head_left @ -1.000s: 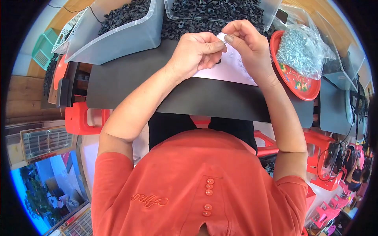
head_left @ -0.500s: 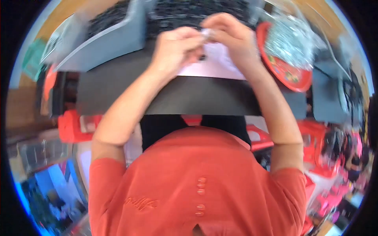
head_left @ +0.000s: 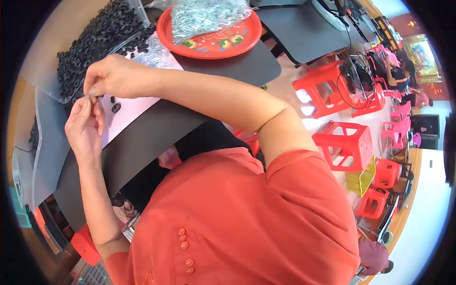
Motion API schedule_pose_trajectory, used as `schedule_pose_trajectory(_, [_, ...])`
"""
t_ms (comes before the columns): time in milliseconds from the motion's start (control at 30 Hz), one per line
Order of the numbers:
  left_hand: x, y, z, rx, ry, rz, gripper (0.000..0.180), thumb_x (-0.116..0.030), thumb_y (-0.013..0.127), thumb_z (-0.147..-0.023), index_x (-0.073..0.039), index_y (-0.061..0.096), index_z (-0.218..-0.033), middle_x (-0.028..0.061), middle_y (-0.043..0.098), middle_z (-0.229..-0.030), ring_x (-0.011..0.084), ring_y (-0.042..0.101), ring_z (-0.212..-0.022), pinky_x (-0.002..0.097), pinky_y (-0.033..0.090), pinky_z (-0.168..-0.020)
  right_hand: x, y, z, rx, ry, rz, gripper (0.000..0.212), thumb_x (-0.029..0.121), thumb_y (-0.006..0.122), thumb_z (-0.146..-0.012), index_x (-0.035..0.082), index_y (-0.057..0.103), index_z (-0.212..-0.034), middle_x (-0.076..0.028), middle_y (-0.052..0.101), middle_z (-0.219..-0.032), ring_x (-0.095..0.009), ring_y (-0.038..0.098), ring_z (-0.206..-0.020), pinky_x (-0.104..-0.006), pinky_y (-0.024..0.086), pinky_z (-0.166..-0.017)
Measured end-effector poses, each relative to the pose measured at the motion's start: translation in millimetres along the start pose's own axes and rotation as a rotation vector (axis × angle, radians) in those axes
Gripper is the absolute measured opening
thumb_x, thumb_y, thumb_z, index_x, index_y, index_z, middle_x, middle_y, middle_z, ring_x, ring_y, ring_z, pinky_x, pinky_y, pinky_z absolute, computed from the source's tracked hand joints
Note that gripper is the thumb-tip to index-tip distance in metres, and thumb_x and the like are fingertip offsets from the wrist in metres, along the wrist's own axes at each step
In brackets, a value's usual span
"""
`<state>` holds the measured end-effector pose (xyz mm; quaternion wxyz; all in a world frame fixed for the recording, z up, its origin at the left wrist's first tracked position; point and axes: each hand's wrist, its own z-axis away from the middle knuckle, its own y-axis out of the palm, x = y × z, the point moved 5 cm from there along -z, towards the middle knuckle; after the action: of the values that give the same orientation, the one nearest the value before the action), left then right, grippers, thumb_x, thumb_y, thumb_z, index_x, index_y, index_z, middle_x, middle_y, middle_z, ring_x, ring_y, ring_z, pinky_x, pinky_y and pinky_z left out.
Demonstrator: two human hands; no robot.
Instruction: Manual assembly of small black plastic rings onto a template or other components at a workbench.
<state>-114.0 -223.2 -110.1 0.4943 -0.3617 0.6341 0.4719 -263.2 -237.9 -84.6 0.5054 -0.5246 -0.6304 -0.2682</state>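
Observation:
My left hand point(head_left: 84, 127) and my right hand point(head_left: 118, 77) meet fingertip to fingertip over the near edge of a black heap. Both are closed in a pinch, around something too small to make out. Beneath and beside them lies a pale pink sheet point(head_left: 127, 116) on the dark table. On the sheet, close to my left fingers, rests a small black ring-shaped part point(head_left: 116, 108), with another just above it. Beyond my right hand, tiny silvery pieces point(head_left: 159, 54) are spread over the sheet. The big heap of black ring-shaped parts point(head_left: 97, 40) fills a clear plastic bin behind my hands.
A red round tray point(head_left: 223, 50) with a printed pattern carries a clear bag of silvery pieces point(head_left: 204, 19). A grey bin wall point(head_left: 47, 147) stands left of my left forearm. Red plastic stools point(head_left: 346, 142) are on the floor at right, with other people farther off.
The view has swung, so the table and both hands now appear farther left and tilted. My fingertips remain together, and the earlier blur has gone.

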Motion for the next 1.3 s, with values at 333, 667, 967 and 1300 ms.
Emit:
schedule_pose_trajectory(333, [-3, 1, -1, 0.053, 0.016, -0.045, 0.021, -0.017, 0.053, -0.095, 0.004, 0.056, -0.097, 0.0069, 0.055, -0.076, 0.0097, 0.048, -0.055, 0.0189, 0.031, -0.041, 3, -3, -1, -0.037, -0.081, 0.011, 0.015, 0.01, 0.069, -0.073, 0.0, 0.068, -0.085, -0.011, 0.068, -0.079, -0.019, 0.065, -0.075, -0.031, 0.05, -0.067])
schedule_pose_trajectory(667, [-5, 8, 7, -0.209, 0.095, -0.274, 0.011, -0.012, 0.063, -0.088, -0.001, 0.064, -0.09, 0.0, 0.058, -0.071, 0.006, 0.049, -0.056, 0.0185, 0.036, -0.051, -17, 7, -5, -0.073, -0.174, -0.371, 0.018, 0.008, 0.063, -0.08, 0.001, 0.061, -0.097, -0.006, 0.064, -0.08, -0.011, 0.061, -0.072, -0.0245, 0.049, -0.064])
schedule_pose_trajectory(967, [-3, 4, 13, -0.147, 0.019, -0.094, 0.013, -0.014, 0.063, -0.089, -0.001, 0.063, -0.088, 0.0043, 0.061, -0.068, 0.0066, 0.051, -0.051, 0.0184, 0.033, -0.042, -7, 7, 2, -0.038, 0.067, -0.407, 0.02, 0.003, 0.06, -0.081, 0.001, 0.058, -0.101, -0.002, 0.061, -0.078, -0.009, 0.058, -0.071, -0.0225, 0.046, -0.066])
schedule_pose_trajectory(1300, [3, -1, 3, -0.056, -0.016, 0.056, 0.016, -0.012, 0.064, -0.088, 0.004, 0.061, -0.09, 0.0089, 0.061, -0.066, 0.0089, 0.051, -0.048, 0.0193, 0.034, -0.038, -5, 2, -4, -0.028, -0.003, -0.345, 0.022, -0.002, 0.061, -0.082, 0.0, 0.057, -0.103, -0.003, 0.061, -0.086, -0.009, 0.058, -0.081, -0.0222, 0.046, -0.075])
